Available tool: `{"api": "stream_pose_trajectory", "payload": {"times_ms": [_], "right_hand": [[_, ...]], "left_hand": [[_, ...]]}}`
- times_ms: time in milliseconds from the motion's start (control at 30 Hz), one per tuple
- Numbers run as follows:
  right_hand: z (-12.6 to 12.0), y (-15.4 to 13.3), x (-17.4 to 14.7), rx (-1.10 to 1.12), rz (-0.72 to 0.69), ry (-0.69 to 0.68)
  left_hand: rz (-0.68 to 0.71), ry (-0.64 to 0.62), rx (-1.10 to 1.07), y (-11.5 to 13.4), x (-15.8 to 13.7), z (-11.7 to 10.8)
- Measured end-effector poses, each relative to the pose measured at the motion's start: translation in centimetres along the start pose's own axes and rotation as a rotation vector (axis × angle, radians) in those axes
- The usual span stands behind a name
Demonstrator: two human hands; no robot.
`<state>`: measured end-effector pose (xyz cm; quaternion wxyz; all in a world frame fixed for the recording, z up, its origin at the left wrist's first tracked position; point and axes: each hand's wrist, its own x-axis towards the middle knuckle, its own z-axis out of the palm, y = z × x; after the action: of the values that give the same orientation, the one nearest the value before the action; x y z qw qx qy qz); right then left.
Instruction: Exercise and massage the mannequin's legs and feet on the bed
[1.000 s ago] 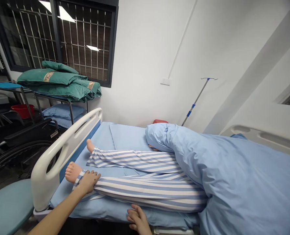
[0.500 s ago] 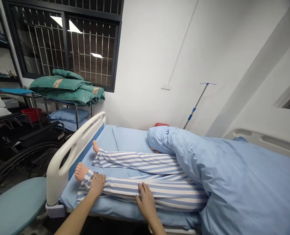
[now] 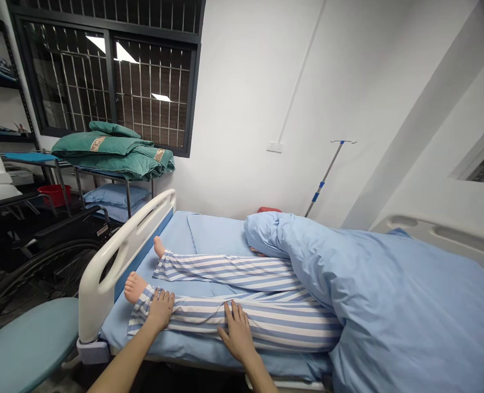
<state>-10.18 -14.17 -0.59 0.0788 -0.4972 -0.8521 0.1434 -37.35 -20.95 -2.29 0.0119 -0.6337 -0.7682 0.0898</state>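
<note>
A figure lies on the bed in blue-and-white striped trousers [image 3: 266, 316], with both bare feet toward the footboard. Close above the nearer foot [image 3: 135, 287], my left hand [image 3: 160, 311] is curled over the trousered lower leg; its thumb is hidden. Farther up the same leg, around the knee, my right hand [image 3: 237, 330] rests on the striped cloth with its fingers spread and its thumb apart. A light blue quilt [image 3: 381, 295] is folded back over the upper body and hides it. The farther leg lies straight, untouched by either hand.
A white footboard [image 3: 123, 256] bounds the bed on the left. Beside it are a teal round-edged seat [image 3: 29, 344] and a wheelchair [image 3: 49, 262]. Green bedding [image 3: 111, 153] is stacked on a metal rack by the window. An IV pole [image 3: 321, 185] stands behind the bed.
My right hand has shifted slightly along the leg toward the foot. My left hand stays above the ankle, and the camera view has moved a little.
</note>
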Motion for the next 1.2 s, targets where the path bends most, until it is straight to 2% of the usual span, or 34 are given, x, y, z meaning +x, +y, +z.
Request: {"api": "stream_pose_trajectory", "payload": {"times_ms": [267, 600, 733, 867, 967, 1067, 1200], "right_hand": [[0.0, 0.2, -0.2, -0.027, -0.021, -0.004], [0.5, 0.8, -0.1, -0.039, -0.049, 0.007], [0.6, 1.0, -0.1, -0.037, -0.055, 0.010], [0.8, 1.0, -0.1, -0.041, -0.056, 0.018], [0.8, 1.0, -0.2, -0.037, -0.056, 0.027], [0.7, 1.0, -0.2, -0.035, -0.056, 0.022], [0.3, 0.8, -0.4, -0.040, -0.052, 0.006]], "left_hand": [[0.005, -0.006, -0.017, 0.1, -0.3, 0.8], [-0.069, -0.015, -0.171, 1.0, -2.7, -0.9], [-0.077, 0.068, -0.185, -0.3, -3.5, -2.1], [-0.058, 0.208, -0.178, -3.1, -3.9, -3.8], [-0.053, 0.265, -0.170, -4.7, -3.9, -4.7], [-0.045, 0.252, -0.174, -5.0, -3.7, -4.9], [-0.009, 0.233, -0.187, -3.8, -2.9, -4.6]]}}
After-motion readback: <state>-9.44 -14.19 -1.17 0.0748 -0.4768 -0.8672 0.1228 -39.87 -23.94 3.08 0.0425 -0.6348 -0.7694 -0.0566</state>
